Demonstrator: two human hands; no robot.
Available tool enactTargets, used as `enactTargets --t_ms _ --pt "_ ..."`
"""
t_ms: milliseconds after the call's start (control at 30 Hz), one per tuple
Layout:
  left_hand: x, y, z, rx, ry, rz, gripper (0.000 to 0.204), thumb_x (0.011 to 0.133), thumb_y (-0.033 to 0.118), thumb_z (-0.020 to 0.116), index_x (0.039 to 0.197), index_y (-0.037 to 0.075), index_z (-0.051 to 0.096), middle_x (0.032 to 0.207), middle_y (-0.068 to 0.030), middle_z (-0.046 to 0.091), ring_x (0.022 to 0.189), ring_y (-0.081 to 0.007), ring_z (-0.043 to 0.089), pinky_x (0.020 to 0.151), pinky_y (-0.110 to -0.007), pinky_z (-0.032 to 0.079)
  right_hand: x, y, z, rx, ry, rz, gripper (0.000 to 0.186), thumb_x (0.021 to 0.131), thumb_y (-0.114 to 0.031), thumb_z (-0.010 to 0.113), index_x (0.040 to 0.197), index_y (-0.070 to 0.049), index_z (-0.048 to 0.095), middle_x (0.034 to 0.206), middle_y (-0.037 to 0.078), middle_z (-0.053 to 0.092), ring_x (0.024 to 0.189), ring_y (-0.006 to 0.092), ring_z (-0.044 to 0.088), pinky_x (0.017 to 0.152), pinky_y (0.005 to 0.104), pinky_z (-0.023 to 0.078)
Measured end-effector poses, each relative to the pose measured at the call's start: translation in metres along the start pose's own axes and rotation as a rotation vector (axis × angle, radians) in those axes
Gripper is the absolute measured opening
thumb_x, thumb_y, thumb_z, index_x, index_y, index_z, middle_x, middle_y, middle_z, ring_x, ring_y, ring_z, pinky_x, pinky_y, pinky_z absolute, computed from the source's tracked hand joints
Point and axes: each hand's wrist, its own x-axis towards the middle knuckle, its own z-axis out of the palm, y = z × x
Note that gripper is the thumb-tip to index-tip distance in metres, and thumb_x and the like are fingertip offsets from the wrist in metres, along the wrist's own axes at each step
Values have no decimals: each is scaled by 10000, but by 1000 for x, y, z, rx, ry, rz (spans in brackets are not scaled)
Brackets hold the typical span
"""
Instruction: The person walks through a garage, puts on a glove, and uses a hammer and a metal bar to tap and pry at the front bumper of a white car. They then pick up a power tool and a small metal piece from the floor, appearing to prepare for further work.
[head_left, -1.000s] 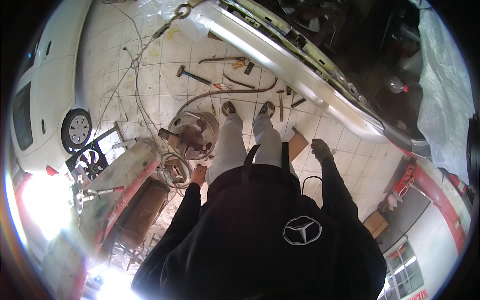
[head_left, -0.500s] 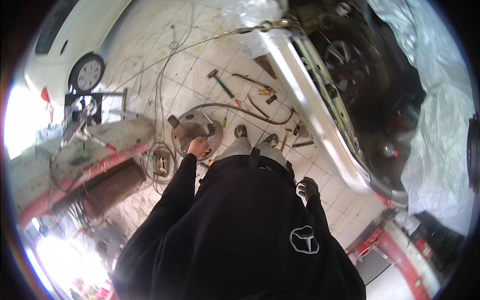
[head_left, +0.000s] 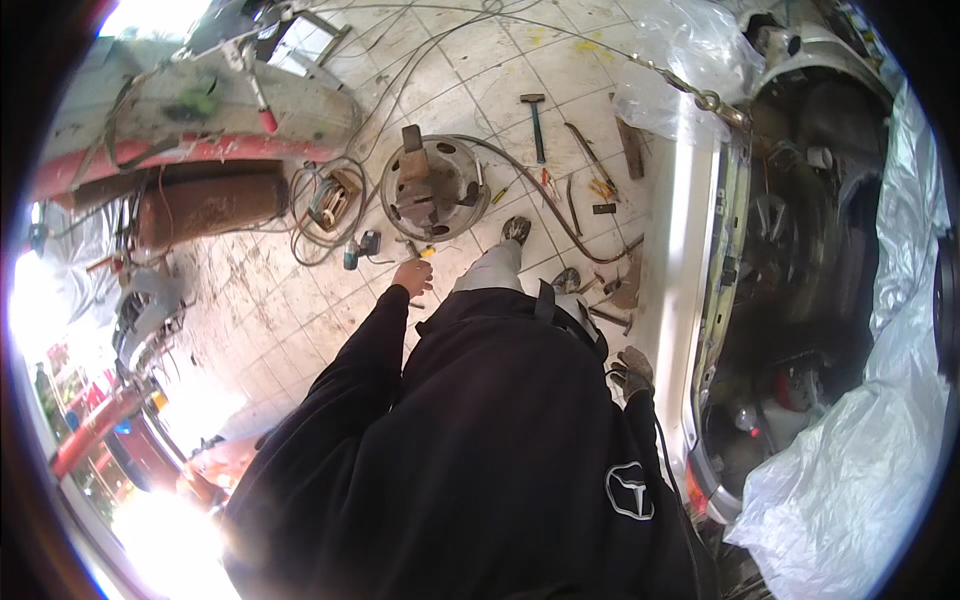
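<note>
My bare left hand hangs with loosely curled, parted fingers, apparently empty, just in front of a small yellow-marked tool on the floor; a teal-black cordless drill lies farther left. My gloved right hand is curled beside the silver car sill, a thin black cable at its fingers; what exactly it grips is unclear. Ahead, a steel wheel rim carries rusty metal blocks. A blue-handled hammer, bars, pliers and a curved hose lie on the tiles.
A grimy red-edged bench with a rusty tank below is at left, near coiled cords. At right, the stripped car body is draped in plastic sheeting. A chain with a hook stretches across above.
My view has swung, shifting the car body upright along the right and the bench higher at left. My left hand has moved forward from hip level; my right arm stays low.
</note>
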Motion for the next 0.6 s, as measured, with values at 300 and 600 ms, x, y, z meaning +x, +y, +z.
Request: enactTargets --t_ms 300,600 --pt "-62 -85 62 -187 115 -27 369 974 225 613 1274 14 658 988 -109 748 748 -208 753 575 -336 568 54 -77 -34 -153 -159 -50 420 1010 -262 654 1411 -204 540 1196 51 702 857 239 703 668 438 572" --pt "-126 -154 169 -331 176 -42 369 956 207 623 1258 0 663 996 -123 753 764 -223 765 566 -338 569 88 -70 -111 -144 -298 14 436 1037 -219 566 1459 -133 500 1153 121 691 811 310 694 564 453 554"
